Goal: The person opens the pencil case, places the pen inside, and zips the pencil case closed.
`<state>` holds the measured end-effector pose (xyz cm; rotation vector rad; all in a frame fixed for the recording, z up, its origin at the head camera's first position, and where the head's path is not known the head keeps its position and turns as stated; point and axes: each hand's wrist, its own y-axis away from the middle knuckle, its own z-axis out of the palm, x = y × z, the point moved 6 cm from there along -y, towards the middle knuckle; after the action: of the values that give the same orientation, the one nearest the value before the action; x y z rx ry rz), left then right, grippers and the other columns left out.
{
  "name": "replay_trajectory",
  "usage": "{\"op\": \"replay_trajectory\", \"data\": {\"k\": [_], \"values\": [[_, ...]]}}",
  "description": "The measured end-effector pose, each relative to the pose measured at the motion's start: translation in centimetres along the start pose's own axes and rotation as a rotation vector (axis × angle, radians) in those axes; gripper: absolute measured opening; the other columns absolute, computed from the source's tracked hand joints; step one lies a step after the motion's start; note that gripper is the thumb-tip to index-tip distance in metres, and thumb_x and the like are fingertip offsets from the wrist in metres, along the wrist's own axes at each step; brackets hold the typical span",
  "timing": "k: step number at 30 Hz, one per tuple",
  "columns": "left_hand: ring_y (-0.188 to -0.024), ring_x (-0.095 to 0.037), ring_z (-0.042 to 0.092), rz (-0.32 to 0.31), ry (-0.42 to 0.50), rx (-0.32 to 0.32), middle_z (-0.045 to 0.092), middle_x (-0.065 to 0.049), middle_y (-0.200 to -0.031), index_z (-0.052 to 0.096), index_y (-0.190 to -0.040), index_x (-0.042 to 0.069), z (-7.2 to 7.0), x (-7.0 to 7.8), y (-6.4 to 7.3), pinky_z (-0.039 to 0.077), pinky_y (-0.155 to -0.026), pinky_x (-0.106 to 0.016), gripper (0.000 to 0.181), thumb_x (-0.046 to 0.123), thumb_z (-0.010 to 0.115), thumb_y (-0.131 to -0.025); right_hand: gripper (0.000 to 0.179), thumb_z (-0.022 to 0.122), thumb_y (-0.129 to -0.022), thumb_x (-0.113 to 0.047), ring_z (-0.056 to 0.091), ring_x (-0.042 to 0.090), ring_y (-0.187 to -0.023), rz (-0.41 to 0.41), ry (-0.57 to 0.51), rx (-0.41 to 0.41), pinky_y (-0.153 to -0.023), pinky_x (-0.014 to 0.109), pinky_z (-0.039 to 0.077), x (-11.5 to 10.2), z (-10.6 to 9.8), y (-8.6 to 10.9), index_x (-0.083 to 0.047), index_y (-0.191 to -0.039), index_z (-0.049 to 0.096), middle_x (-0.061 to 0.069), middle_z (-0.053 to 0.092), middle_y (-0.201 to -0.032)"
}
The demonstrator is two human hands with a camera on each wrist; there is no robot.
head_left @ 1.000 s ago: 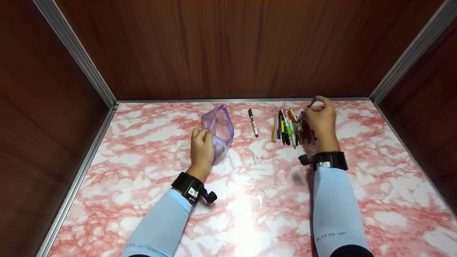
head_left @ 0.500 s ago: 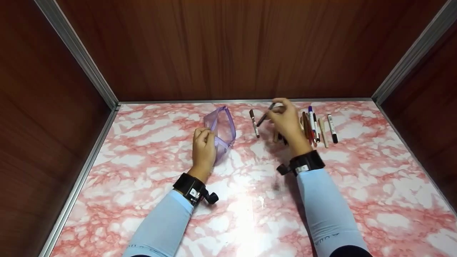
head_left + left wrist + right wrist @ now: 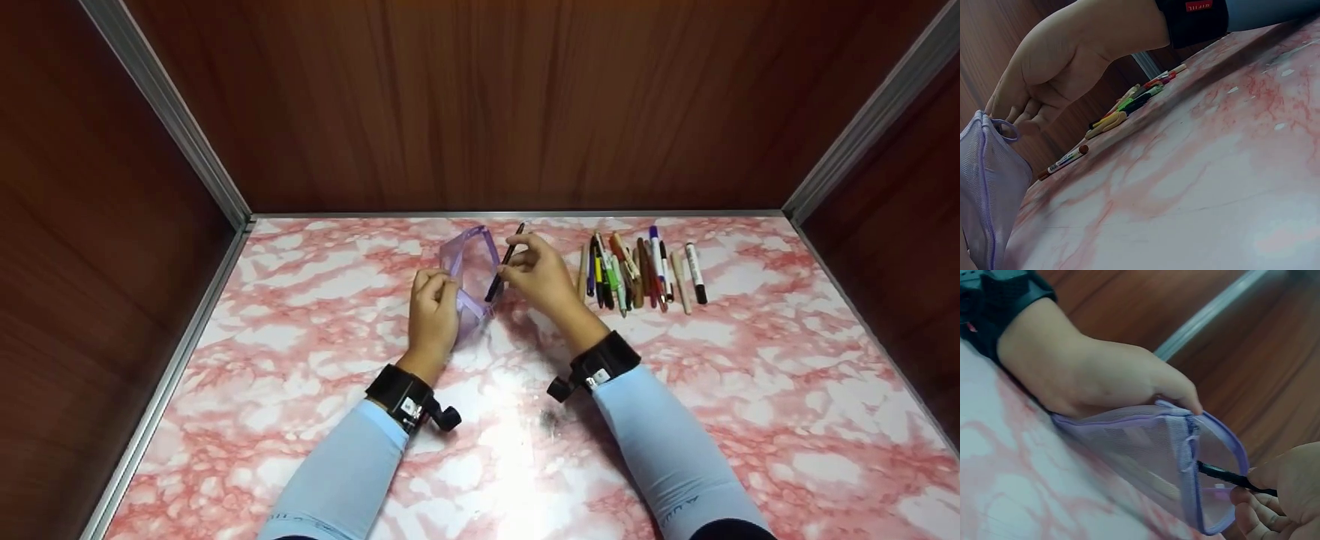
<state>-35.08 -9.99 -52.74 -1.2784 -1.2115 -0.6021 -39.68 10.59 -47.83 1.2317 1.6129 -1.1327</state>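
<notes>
My left hand (image 3: pixel 433 319) holds up a purple mesh zip pouch (image 3: pixel 472 313) by the near side of its rim, with the mouth gaping. In my right hand (image 3: pixel 551 285) a black pen (image 3: pixel 493 289) is pinched between thumb and fingers. The pen slants at the pouch's mouth. From the right wrist view, the tip of the pen (image 3: pixel 1221 474) reaches within the zippered opening of the pouch (image 3: pixel 1134 439). A whiteboard marker with a brown cap (image 3: pixel 1064 162) lies on the table in the left wrist view; my right hand hides it in the head view.
Several pens and markers (image 3: pixel 616 277) lie side by side right of my right hand. A white marker with a black cap (image 3: pixel 696 274) ends that row. Wood-look panels (image 3: pixel 480 105) wall the back and sides of the red-and-white marbled table (image 3: pixel 787 375).
My right hand has lifted the black pen from the row and carried it left to the pouch's mouth. My left hand keeps hold of the pouch, almost still.
</notes>
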Motion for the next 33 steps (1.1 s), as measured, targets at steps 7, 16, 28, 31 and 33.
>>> {"op": "replay_trajectory", "data": {"k": [7,16,28,31,33], "values": [[-0.108,-0.023,0.065,0.005,-0.011,-0.002,0.068,-0.014,-0.126,0.082,-0.107,0.001,0.1,0.1,0.0,0.054,-0.093,-0.029,0.024,0.015,0.063,-0.111,0.054,0.081,-0.098,0.003,0.079,0.017,-0.088,-0.026,0.117,-0.133,-0.076,0.026,0.065,0.5,2.2,0.7,0.000,-0.150,0.069,0.022,0.084,-0.109],[-0.117,-0.027,0.068,-0.029,-0.028,0.009,0.068,-0.014,-0.131,0.082,-0.112,-0.001,0.0,-0.1,0.0,0.057,-0.102,-0.037,0.029,0.019,0.061,-0.113,0.049,0.072,-0.103,0.005,0.084,0.033,-0.104,-0.081,0.191,-0.244,-0.075,0.018,0.062,0.6,3.7,1.3,0.002,-0.151,0.068,0.024,0.084,-0.118],[-0.107,-0.023,0.064,-0.024,-0.038,0.029,0.065,-0.012,-0.119,0.079,-0.102,0.000,-0.3,-0.2,-0.1,0.053,-0.092,-0.032,0.027,0.017,0.060,-0.111,0.024,0.077,-0.104,-0.008,0.077,0.037,-0.115,-0.042,0.292,-0.155,-0.105,0.048,0.063,-0.3,0.0,0.3,0.001,-0.126,0.081,0.018,0.083,-0.123],[-0.106,-0.024,0.064,-0.025,-0.037,0.029,0.065,-0.012,-0.118,0.078,-0.103,-0.003,-0.3,-0.3,-0.1,0.054,-0.092,-0.032,0.028,0.017,0.059,-0.111,0.022,0.077,-0.105,-0.009,0.076,0.033,-0.110,-0.025,0.290,-0.114,-0.099,0.043,0.063,-0.5,-2.0,-0.1,0.000,-0.124,0.081,0.019,0.083,-0.120],[-0.107,-0.024,0.065,-0.030,-0.034,0.031,0.065,-0.013,-0.118,0.078,-0.104,-0.003,-0.3,-0.3,0.0,0.055,-0.094,-0.033,0.028,0.016,0.060,-0.110,0.022,0.076,-0.105,-0.008,0.075,0.030,-0.107,-0.022,0.283,-0.089,-0.096,0.037,0.062,-0.6,-3.4,-0.4,0.001,-0.124,0.081,0.021,0.082,-0.120]]}}
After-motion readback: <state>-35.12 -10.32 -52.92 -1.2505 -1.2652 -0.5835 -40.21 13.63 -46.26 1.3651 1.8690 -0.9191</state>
